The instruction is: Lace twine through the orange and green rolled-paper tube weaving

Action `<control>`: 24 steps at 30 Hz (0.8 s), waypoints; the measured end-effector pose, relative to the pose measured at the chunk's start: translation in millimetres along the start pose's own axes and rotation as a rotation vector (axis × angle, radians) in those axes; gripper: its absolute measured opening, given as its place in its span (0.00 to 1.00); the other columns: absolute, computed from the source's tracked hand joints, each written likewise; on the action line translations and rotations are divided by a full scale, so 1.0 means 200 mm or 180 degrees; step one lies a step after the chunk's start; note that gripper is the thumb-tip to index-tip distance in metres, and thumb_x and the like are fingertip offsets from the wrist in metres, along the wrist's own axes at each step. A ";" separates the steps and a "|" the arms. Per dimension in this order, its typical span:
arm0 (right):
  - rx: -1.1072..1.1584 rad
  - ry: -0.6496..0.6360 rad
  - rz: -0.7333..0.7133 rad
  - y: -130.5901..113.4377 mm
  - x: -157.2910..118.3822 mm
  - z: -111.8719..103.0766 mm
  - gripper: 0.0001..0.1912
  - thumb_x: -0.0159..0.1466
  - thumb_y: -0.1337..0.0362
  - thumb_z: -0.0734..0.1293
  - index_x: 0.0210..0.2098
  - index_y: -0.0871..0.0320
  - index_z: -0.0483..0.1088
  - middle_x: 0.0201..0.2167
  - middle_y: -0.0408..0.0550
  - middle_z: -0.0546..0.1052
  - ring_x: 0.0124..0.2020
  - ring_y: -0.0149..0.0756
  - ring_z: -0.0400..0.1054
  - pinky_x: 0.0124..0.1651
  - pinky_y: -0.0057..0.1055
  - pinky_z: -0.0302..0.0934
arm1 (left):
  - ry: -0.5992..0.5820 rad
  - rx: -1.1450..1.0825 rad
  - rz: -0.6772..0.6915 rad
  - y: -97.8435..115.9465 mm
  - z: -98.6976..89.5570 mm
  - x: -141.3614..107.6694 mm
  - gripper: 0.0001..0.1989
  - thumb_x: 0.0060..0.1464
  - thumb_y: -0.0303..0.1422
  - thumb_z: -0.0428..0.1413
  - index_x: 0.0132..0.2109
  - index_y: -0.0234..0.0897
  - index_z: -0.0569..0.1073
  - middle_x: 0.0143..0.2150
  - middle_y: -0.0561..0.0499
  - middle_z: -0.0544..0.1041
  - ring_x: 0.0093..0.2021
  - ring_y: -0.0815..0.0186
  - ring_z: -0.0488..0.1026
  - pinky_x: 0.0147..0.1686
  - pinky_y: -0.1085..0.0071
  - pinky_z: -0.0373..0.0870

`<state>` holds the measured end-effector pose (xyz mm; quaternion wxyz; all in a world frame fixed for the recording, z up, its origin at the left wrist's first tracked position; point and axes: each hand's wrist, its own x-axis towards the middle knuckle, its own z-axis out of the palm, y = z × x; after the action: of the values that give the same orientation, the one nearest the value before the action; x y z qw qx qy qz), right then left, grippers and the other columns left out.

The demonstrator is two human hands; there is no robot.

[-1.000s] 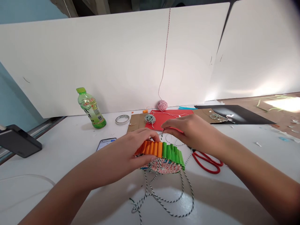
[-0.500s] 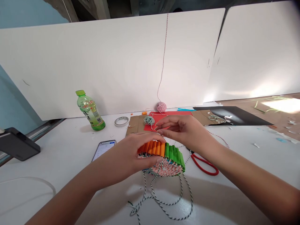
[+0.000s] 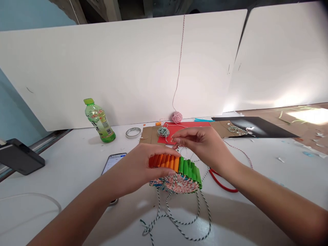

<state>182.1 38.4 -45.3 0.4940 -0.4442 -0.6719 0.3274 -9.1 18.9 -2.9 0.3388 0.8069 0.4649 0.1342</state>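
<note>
The work piece, a curved bank of rolled paper tubes [image 3: 185,170], orange at the left and green at the right, is joined to a disc of coiled red-and-white twine [image 3: 179,184] and sits at near centre above the white worktable [image 3: 69,171]; whether it bears on the table cannot be determined. The left hand [image 3: 133,167] is closed around the piece, with its fingers across the orange tubes. The right hand [image 3: 203,147] is partly closed, its thumb and forefinger pinched at the far edge of the piece, apparently on a thin strand too fine to confirm. Hazards: slack dark-and-white twine [image 3: 176,222] lies in loops on the near side, and a snag there could drag the piece out of alignment. Any slackening of the left hand's grip may let the tubes shift. The red-handled scissors [image 3: 220,181] lie just beside the right forearm, so a careless wrist movement could catch a strand on them or knock them. A red-and-white strand [image 3: 238,152] running right across the table presents a similar snag risk. Containers: one plastic bottle [image 3: 99,121] stands upright at far left, well apart from the hands, capped in green and holding pale liquid; its level cannot be read reliably.
</note>
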 end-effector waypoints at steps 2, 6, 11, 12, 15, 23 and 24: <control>0.0183 -0.0013 0.0068 0.00 0.01 0.00 0.03 0.58 0.66 0.69 0.32 0.57 0.77 0.29 0.43 0.79 0.32 0.33 0.74 0.37 0.31 0.68 | -0.0020 0.0023 -0.0020 0.01 0.00 0.00 0.14 0.54 0.37 0.59 0.49 0.54 0.75 0.49 0.62 0.76 0.46 0.64 0.73 0.43 0.71 0.70; 0.0534 -0.0103 0.0218 0.02 0.02 0.01 0.06 0.58 0.63 0.68 0.32 0.58 0.76 0.27 0.43 0.79 0.31 0.31 0.74 0.38 0.30 0.70 | -0.0066 0.0081 -0.0025 0.03 -0.01 -0.01 0.13 0.53 0.36 0.59 0.47 0.53 0.76 0.46 0.62 0.78 0.45 0.64 0.73 0.43 0.70 0.69; 0.0700 -0.0296 0.0320 0.01 0.03 0.00 0.05 0.57 0.64 0.70 0.32 0.57 0.77 0.31 0.44 0.79 0.33 0.30 0.74 0.36 0.26 0.70 | -0.0042 -0.0036 -0.0053 0.01 0.00 0.00 0.16 0.49 0.34 0.61 0.46 0.51 0.73 0.50 0.60 0.75 0.51 0.62 0.71 0.42 0.71 0.71; 0.0712 -0.0335 0.0325 0.00 0.02 -0.01 0.04 0.56 0.64 0.70 0.32 0.57 0.77 0.31 0.44 0.79 0.32 0.30 0.74 0.36 0.25 0.70 | -0.0045 -0.0042 -0.0046 0.01 0.00 0.00 0.16 0.49 0.34 0.62 0.46 0.50 0.73 0.49 0.59 0.75 0.50 0.61 0.71 0.41 0.71 0.72; 0.0726 -0.0445 0.0315 -0.02 0.02 -0.03 0.04 0.56 0.65 0.71 0.31 0.56 0.77 0.30 0.43 0.79 0.32 0.29 0.73 0.36 0.25 0.70 | -0.0076 0.0016 -0.0081 0.01 0.00 0.00 0.14 0.49 0.34 0.61 0.45 0.48 0.73 0.47 0.56 0.76 0.49 0.60 0.72 0.40 0.68 0.72; 0.0513 -0.0641 0.0269 -0.04 0.01 -0.04 0.03 0.59 0.66 0.69 0.33 0.57 0.76 0.33 0.44 0.79 0.35 0.31 0.74 0.40 0.28 0.69 | -0.0061 0.0196 -0.0138 0.03 0.00 -0.01 0.12 0.49 0.38 0.61 0.43 0.48 0.74 0.45 0.56 0.76 0.46 0.59 0.71 0.42 0.65 0.69; 0.0509 -0.0684 0.0267 -0.05 0.01 -0.05 0.04 0.59 0.66 0.69 0.33 0.57 0.76 0.33 0.45 0.78 0.35 0.31 0.74 0.40 0.28 0.69 | -0.0048 0.0241 -0.0132 0.03 0.00 -0.01 0.12 0.49 0.37 0.61 0.43 0.49 0.74 0.44 0.57 0.76 0.46 0.60 0.71 0.43 0.65 0.68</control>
<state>188.1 36.9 -33.8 0.4389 -0.3935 -0.6736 0.4459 -6.0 14.3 1.8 0.3143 0.8103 0.4837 0.1033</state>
